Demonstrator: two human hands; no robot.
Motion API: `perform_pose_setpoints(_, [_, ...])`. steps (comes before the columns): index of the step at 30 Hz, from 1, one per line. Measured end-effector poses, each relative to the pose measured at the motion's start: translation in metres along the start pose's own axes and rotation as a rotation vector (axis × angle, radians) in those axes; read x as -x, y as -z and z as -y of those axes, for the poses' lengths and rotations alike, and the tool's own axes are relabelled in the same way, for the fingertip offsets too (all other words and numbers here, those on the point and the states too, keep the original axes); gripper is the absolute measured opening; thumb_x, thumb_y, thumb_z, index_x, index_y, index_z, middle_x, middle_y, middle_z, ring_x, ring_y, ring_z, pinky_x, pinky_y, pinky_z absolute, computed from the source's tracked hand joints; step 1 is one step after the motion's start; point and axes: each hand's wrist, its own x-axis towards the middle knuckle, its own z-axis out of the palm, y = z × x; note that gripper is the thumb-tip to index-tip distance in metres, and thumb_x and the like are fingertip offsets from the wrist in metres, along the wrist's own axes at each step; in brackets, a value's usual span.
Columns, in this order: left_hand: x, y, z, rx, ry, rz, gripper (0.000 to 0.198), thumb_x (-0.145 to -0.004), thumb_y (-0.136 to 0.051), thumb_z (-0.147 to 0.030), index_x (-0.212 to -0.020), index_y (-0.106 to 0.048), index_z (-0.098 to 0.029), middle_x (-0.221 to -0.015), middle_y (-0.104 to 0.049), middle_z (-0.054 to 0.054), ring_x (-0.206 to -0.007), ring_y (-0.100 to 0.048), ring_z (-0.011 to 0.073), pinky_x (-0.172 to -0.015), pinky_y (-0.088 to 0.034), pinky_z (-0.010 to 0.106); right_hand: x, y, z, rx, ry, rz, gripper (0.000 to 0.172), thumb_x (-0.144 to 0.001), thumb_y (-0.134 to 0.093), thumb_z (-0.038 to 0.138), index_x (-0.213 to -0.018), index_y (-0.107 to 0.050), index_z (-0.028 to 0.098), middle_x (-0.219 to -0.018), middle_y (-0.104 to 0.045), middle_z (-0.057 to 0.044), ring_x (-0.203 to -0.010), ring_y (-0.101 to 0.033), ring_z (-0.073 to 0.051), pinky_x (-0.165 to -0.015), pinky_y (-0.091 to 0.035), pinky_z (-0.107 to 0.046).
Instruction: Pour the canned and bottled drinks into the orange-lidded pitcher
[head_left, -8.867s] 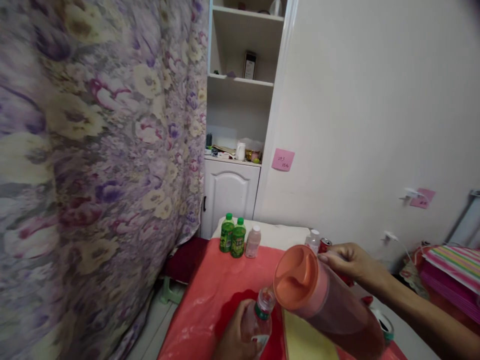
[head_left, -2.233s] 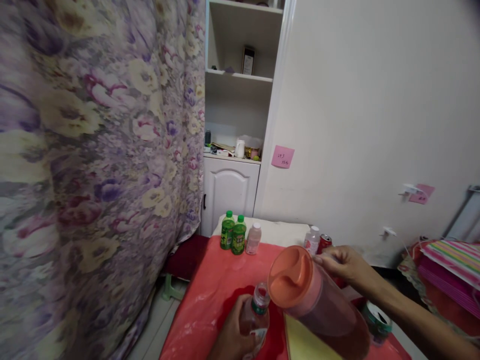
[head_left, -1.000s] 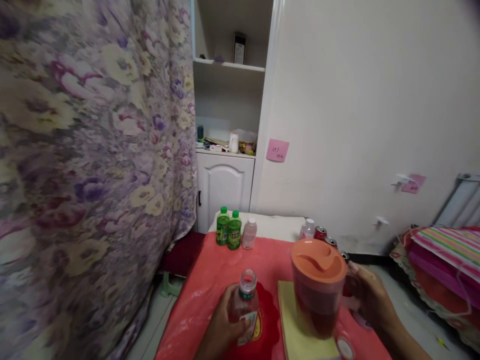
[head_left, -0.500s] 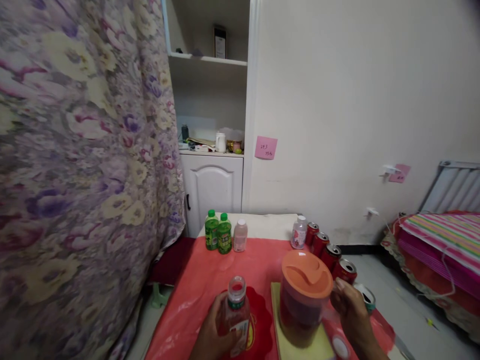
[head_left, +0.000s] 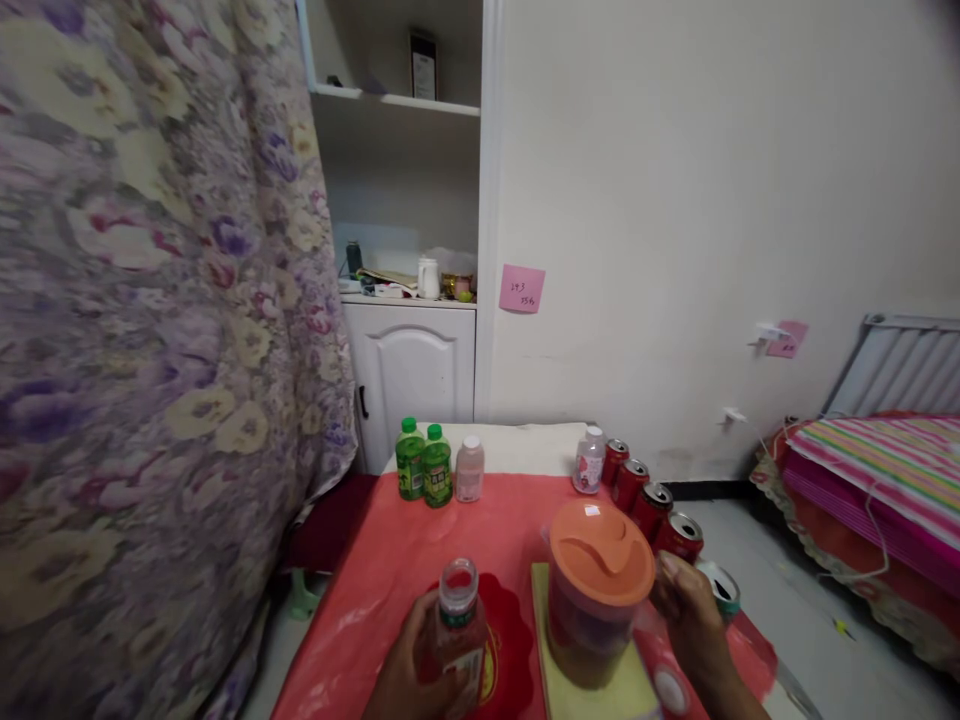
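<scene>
My left hand (head_left: 416, 665) is wrapped round a clear, uncapped bottle (head_left: 459, 630) with a green ring at its neck, held upright over a red scalloped tray (head_left: 517, 640). To the right, my right hand (head_left: 684, 600) grips the handle of a clear pitcher (head_left: 589, 640) with an orange lid (head_left: 601, 550). Dark liquid shows in the pitcher's lower part. Beneath the pitcher is a yellow board or cloth (head_left: 555, 690). A small bottle with a white cap (head_left: 670, 690) lies below my right hand, partly hidden.
Two green bottles (head_left: 437, 470) and a pinkish bottle (head_left: 470, 470) stand at the back left of the red-covered table (head_left: 360, 600). At the back right are another clear bottle (head_left: 589, 462) and a row of several cans (head_left: 651, 510). A floral curtain (head_left: 165, 350) hangs at left.
The whole view has shifted slightly, so everything appears a little further left. Both hands keep their hold on the bottle and the pitcher, with little other movement.
</scene>
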Motion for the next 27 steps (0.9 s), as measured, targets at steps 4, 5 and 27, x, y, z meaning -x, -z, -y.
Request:
perform_pose_setpoints(4, [0.002, -0.007, -0.004, 0.022, 0.02, -0.079, 0.084, -0.054, -0.091, -0.058, -0.121, -0.053, -0.023, -0.121, -0.075, 0.012, -0.116, -0.069, 0.0387, -0.1, -0.053, 0.045, -0.004, 0.002, -0.002, -0.058, -0.013, -0.052, 0.054, -0.079, -0.057, 0.068, -0.055, -0.034, 0.026, -0.052, -0.025, 0.009, -0.05, -0.02, -0.012, -0.049, -0.019, -0.028])
perform_pose_setpoints(5, [0.002, -0.009, -0.005, 0.037, 0.018, -0.107, 0.084, -0.053, -0.091, -0.058, -0.12, -0.054, -0.024, -0.12, -0.076, 0.011, -0.116, -0.069, 0.0383, -0.1, -0.053, 0.043, -0.004, 0.003, -0.002, -0.062, -0.016, -0.054, 0.054, -0.078, -0.057, 0.068, -0.055, -0.034, 0.026, -0.053, -0.025, 0.009, -0.05, -0.02, -0.011, -0.049, -0.02, -0.028])
perform_pose_setpoints(27, [-0.002, -0.021, -0.019, 0.024, 0.001, -0.157, 0.081, -0.045, -0.093, -0.059, -0.111, -0.063, -0.023, -0.113, -0.079, 0.011, -0.112, -0.071, 0.0404, -0.097, -0.058, 0.047, 0.055, 0.079, -0.053, 0.673, -0.121, -0.002, 0.046, -0.074, -0.06, 0.055, -0.101, -0.071, 0.02, -0.108, -0.074, -0.013, -0.104, -0.07, -0.034, -0.094, -0.056, -0.044])
